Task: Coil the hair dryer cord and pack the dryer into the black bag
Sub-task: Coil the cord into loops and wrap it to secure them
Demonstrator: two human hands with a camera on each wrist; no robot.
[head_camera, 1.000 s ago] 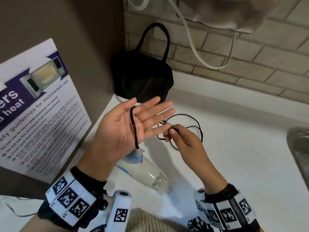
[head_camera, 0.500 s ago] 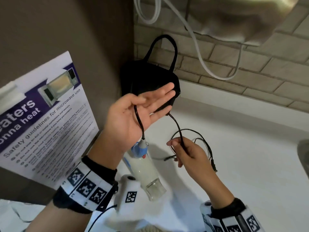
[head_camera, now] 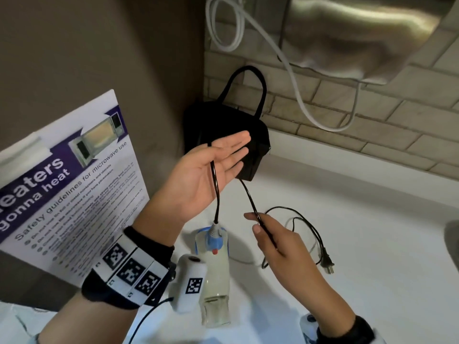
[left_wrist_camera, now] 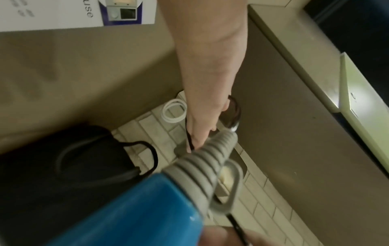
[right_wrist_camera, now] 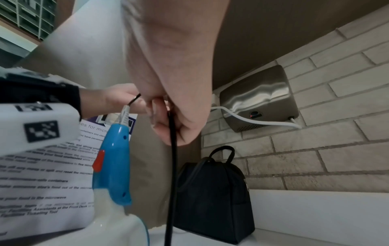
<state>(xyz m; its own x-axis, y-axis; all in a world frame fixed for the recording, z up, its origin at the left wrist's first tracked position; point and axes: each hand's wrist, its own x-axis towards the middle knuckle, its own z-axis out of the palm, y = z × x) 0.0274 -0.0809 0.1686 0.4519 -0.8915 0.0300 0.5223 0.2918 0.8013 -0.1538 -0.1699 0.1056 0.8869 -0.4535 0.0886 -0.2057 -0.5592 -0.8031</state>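
My left hand [head_camera: 211,167] is held palm up with straight fingers in front of the black bag [head_camera: 223,125]. The black cord [head_camera: 249,197] drapes over this hand. One strand runs down across the palm to the white and blue hair dryer [head_camera: 216,274], which stands upright below, blue handle end up. The other strand drops behind the fingers to my right hand [head_camera: 264,232], which pinches it. The remaining cord lies in loose loops on the counter [head_camera: 372,281], ending at the plug [head_camera: 327,263]. The bag [right_wrist_camera: 210,191] stands upright in the corner.
A microwave safety poster [head_camera: 62,194] leans against the left wall. A steel wall-mounted hand dryer [head_camera: 360,40] with a white hose [head_camera: 293,78] hangs on the brick wall above the bag. A sink edge [head_camera: 453,234] shows at the far right.
My left hand has risen toward the bag, pulling the dryer from lying to upright. My right hand has slid along the cord, and the loops it held now lie on the counter.
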